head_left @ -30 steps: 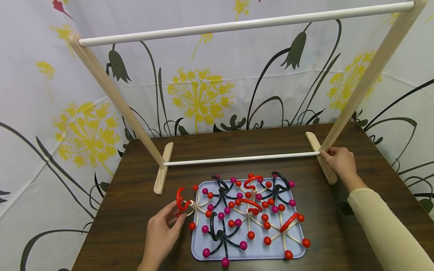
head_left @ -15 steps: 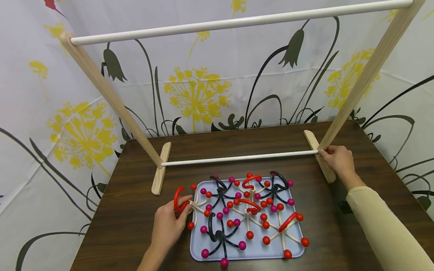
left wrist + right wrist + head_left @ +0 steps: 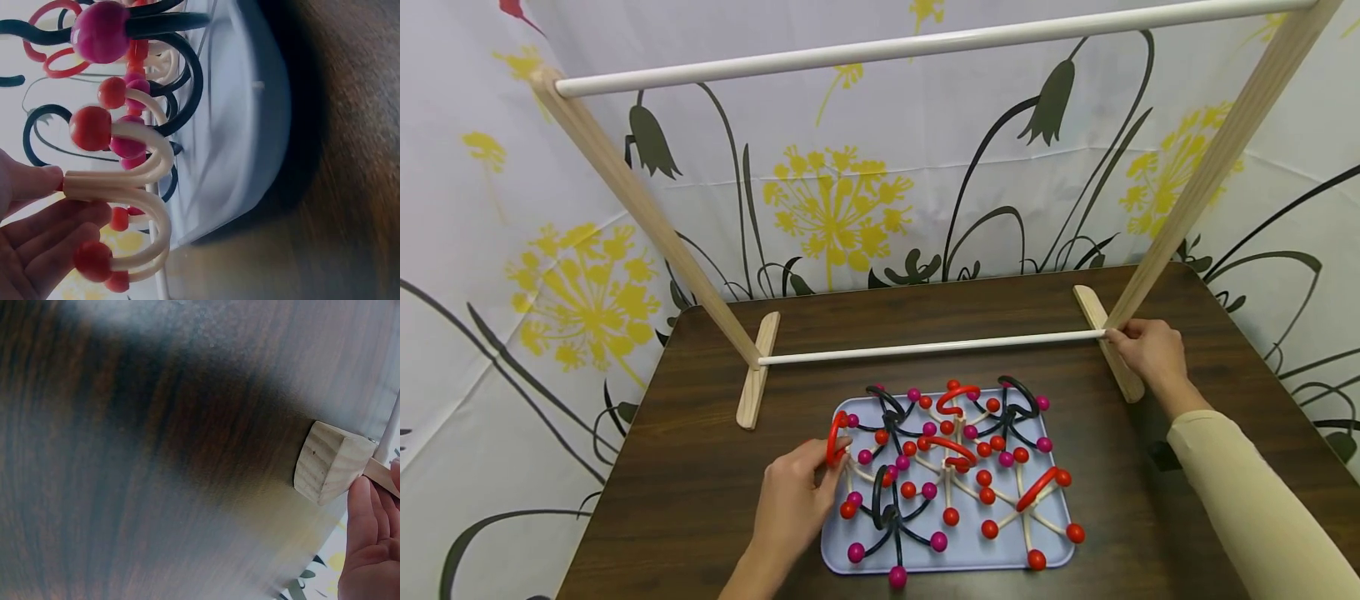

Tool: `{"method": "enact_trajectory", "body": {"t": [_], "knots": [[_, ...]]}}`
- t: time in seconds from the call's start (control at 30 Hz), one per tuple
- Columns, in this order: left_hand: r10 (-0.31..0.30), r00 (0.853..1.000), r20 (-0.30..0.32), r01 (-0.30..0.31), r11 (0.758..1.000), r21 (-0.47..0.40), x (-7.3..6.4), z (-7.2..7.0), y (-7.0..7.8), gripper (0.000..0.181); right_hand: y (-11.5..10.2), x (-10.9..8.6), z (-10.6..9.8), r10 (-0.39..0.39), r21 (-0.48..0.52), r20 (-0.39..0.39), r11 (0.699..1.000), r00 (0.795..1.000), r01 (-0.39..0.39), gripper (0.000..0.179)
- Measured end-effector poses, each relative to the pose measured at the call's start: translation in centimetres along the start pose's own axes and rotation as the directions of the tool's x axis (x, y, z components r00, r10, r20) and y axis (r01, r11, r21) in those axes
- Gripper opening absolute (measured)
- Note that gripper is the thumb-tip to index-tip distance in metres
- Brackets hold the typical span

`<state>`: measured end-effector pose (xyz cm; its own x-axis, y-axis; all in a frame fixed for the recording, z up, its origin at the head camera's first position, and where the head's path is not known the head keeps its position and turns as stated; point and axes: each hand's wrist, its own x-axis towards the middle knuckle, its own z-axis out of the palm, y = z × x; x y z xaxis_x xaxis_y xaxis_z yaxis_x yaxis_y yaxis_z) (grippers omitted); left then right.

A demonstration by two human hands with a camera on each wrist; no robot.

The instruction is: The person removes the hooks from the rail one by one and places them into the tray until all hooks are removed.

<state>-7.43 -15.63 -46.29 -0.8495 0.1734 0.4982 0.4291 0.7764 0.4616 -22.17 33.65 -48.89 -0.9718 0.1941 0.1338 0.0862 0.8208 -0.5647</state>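
Observation:
With its thumb and fingers my left hand [image 3: 793, 500] pinches the stem of a cream hanger with curved arms, red balls and a red hook [image 3: 837, 437]. This hanger is over the left edge of the blue-grey tray [image 3: 958, 552]; in the left wrist view its bundled stem [image 3: 94, 184] shows at the fingertips, arms bending back toward the hand. Beside it on the tray is a black hanger [image 3: 889, 518] with magenta balls. My right hand [image 3: 1152, 354] grips the wooden stand [image 3: 1122, 367] low on its right side, where post, foot and lower white rod meet.
Several more hangers crowd the tray, such as a cream one [image 3: 1028, 515] at the right and a black one [image 3: 1011, 417] at the back. Above spans the stand's upper white rod [image 3: 925, 47]. A flower-printed curtain [image 3: 850, 208] hangs behind the dark wooden table [image 3: 647, 508].
My left hand has closed on the cream hanger's stem and moved right with it, further over the tray and closer to the front black hanger. My right hand keeps its hold on the stand.

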Motion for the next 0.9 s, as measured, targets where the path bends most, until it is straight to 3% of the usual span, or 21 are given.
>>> {"method": "enact_trajectory", "body": {"t": [0.4,0.6,0.73,0.9], "knots": [[-0.080,0.992,0.101,0.083,0.996,-0.031,-1.0,0.4,-0.1,0.031,-0.1,0.0,0.3,0.011,0.003,0.012,1.000,1.000,-0.011,0.032],[-0.136,0.982,0.132,0.138,0.991,-0.001,-1.1,-0.4,0.4,0.036,-0.1,0.2,0.4,0.022,0.003,0.024,1.000,0.999,-0.023,0.033],[-0.099,0.991,0.090,0.100,0.995,0.003,-1.1,-1.4,0.2,0.037,-0.1,0.2,0.4,0.023,0.001,0.024,1.000,0.999,-0.023,0.034],[-0.018,1.000,-0.018,0.017,1.000,-0.024,-1.4,-2.7,-0.7,0.039,-0.1,0.2,0.6,0.011,0.002,0.006,1.000,1.000,-0.011,0.036]]}}
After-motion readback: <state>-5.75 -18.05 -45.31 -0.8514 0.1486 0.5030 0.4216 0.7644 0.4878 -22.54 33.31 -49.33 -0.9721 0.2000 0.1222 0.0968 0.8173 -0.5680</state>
